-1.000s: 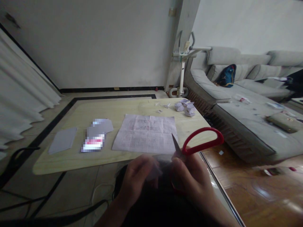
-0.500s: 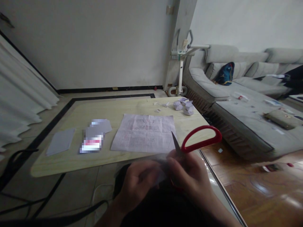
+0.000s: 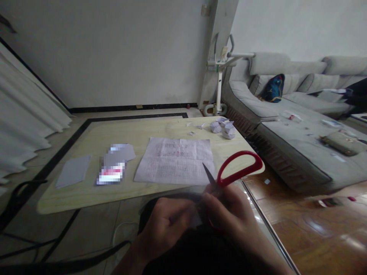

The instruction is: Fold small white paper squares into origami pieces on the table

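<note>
Right grip (image 3: 229, 208) closed round red-handled scissors (image 3: 220, 182); left grip (image 3: 169, 219) pinching paper piece (image 3: 195, 219).
Paper likely light, crease-prone; best held by edge beside right grip.

The scissor handle (image 3: 238, 176) was red; the blade (image 3: 209, 175) was grey; the tabletop (image 3: 114, 131) was pale yellow, faintly wood-grained; the sheet (image 3: 176, 164) was pale lilac with dark print; the sofa (image 3: 304, 139) was light grey.
</note>
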### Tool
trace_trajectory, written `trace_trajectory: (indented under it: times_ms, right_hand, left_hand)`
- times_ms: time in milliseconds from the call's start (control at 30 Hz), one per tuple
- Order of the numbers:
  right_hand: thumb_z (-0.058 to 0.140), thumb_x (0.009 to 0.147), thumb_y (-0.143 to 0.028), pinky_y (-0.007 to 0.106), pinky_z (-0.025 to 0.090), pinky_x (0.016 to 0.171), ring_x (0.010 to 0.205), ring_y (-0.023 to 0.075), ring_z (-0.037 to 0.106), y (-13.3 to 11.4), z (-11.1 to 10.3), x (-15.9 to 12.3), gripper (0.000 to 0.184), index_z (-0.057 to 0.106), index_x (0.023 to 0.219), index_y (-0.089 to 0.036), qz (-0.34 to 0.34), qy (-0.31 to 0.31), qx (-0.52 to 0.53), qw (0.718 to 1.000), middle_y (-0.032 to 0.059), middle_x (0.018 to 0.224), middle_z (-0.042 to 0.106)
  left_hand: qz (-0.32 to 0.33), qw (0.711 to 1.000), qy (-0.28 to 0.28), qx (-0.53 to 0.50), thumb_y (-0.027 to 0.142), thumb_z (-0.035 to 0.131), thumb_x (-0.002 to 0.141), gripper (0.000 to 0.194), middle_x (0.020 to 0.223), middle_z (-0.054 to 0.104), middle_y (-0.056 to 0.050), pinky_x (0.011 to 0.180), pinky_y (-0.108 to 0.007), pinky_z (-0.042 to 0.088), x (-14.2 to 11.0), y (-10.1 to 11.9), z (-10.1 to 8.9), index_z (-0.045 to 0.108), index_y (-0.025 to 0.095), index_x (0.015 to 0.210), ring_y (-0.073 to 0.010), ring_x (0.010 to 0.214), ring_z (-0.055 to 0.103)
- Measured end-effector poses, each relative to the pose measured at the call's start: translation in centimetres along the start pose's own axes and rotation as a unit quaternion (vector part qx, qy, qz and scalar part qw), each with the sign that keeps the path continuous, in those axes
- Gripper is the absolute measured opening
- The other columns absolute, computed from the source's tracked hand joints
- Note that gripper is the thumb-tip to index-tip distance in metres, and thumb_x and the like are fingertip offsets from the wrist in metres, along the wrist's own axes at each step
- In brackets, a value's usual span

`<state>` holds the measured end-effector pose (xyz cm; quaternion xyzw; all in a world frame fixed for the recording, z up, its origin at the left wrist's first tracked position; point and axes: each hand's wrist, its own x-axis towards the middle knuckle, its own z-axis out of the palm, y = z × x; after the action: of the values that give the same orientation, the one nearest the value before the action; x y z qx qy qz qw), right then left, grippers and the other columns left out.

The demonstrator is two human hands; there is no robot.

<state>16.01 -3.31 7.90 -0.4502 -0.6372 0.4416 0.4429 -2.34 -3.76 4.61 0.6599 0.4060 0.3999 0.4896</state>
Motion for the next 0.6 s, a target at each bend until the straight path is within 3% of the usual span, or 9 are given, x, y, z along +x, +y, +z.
trace_trajectory:
  times_ms: [167, 367, 600]
  right_hand:
    - [0.057, 0.088, -0.028, 0.022, 0.039, 0.049, 0.054, 0.0111, 0.052, -0.34, -0.46, 0.23, 0.02, 0.062, 0.073, -0.016, -0.018, -0.024, -0.047, 0.998, -0.0007, 0.06, 0.06]
    - [0.056, 0.089, -0.03, 0.022, 0.037, 0.048, 0.054, 0.011, 0.05, -0.1, -0.64, 0.29, 0.023, 0.059, 0.071, -0.016, -0.02, -0.043, -0.064, 0.997, -0.0013, 0.06, 0.057]
    - [0.056, 0.089, -0.029, 0.023, 0.039, 0.05, 0.055, 0.0125, 0.053, 0.32, -0.67, 0.3, 0.022, 0.061, 0.072, -0.016, -0.027, -0.031, -0.093, 0.995, 0.0, 0.061, 0.06]
  left_hand:
    - [0.028, 0.993, -0.051, 0.102, 0.024, 0.051, 0.092, 0.031, 0.056, 0.06, 0.0, 0.05, -0.024, 0.037, 0.05, -0.04, -0.38, 0.069, 0.018, 0.067, -0.0137, 0.052, 0.052]
    - [0.018, 0.992, -0.092, 0.084, 0.023, 0.048, 0.093, 0.03, 0.064, 0.065, -0.002, 0.054, -0.024, 0.041, 0.16, 0.35, -0.69, 0.071, 0.017, 0.074, -0.0146, 0.057, 0.057]
    - [-0.015, 0.998, -0.061, 0.023, 0.028, 0.054, 0.092, 0.025, 0.068, 0.069, -0.003, 0.055, -0.023, 0.047, 0.25, -0.45, -0.86, 0.075, 0.019, 0.083, -0.0156, 0.058, 0.06]
